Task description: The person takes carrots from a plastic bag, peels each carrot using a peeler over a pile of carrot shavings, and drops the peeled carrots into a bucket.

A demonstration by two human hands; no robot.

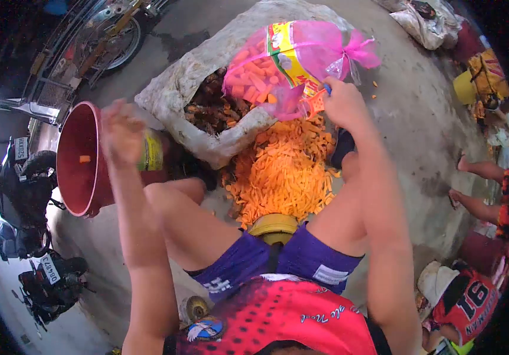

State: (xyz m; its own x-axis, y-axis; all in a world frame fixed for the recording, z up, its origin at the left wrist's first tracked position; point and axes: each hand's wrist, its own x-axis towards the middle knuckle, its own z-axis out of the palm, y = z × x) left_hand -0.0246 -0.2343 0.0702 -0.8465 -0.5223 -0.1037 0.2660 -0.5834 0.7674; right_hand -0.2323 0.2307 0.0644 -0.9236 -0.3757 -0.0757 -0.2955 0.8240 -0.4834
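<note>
My right hand (346,102) is closed around the handle of an orange peeler (313,104), beside a pink mesh bag (319,44) of cut orange root pieces (255,77). Motion smears my left hand (122,131), raised in front of the red bucket (93,198); its fingers do not show clearly. One orange piece (84,159) appears within the bucket's mouth. Between my legs lies a heap of orange peelings (287,168). A whitish sack (163,89), its mouth gaping, holds brown unpeeled roots (212,106).
Under me is a yellow seat or container (273,225). Motorcycles (27,177) stand at the left. On the right are another person's bare legs (479,204), a person in a red jersey (467,305) and a yellow bucket (464,89). A pale sack (426,26) lies at the upper right.
</note>
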